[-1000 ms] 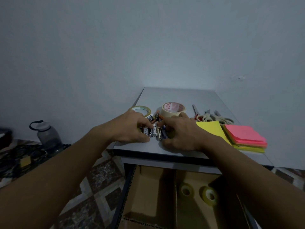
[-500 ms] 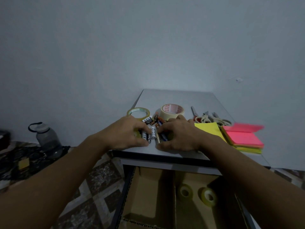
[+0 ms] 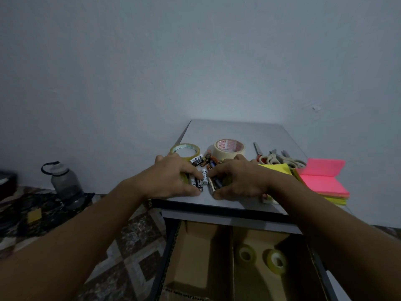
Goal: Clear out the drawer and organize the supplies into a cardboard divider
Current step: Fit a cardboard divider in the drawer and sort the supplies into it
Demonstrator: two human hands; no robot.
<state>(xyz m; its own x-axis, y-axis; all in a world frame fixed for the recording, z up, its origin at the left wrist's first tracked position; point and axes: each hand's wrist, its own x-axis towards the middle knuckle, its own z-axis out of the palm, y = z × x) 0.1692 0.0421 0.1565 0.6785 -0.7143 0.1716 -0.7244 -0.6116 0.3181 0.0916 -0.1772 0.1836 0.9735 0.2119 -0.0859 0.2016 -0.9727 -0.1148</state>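
- Your left grip [image 3: 171, 180] curls its fingers round batteries [image 3: 204, 177] at the near edge of the bench [image 3: 234, 131].
- Your right grip [image 3: 238, 180] curls round the same pile from the right.
- The cardboard divider [image 3: 195, 257] sits in the open drawer [image 3: 166, 253] below, two tape rolls [image 3: 245, 255] in its right compartment.

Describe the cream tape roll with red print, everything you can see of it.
The cream tape roll lies flat on the grey table top, hole upward. Its outer winding looks like matte paper; the inner core is white with red print. Loose batteries lie close by its front left; the right hand overlaps its near edge, contact unclear.
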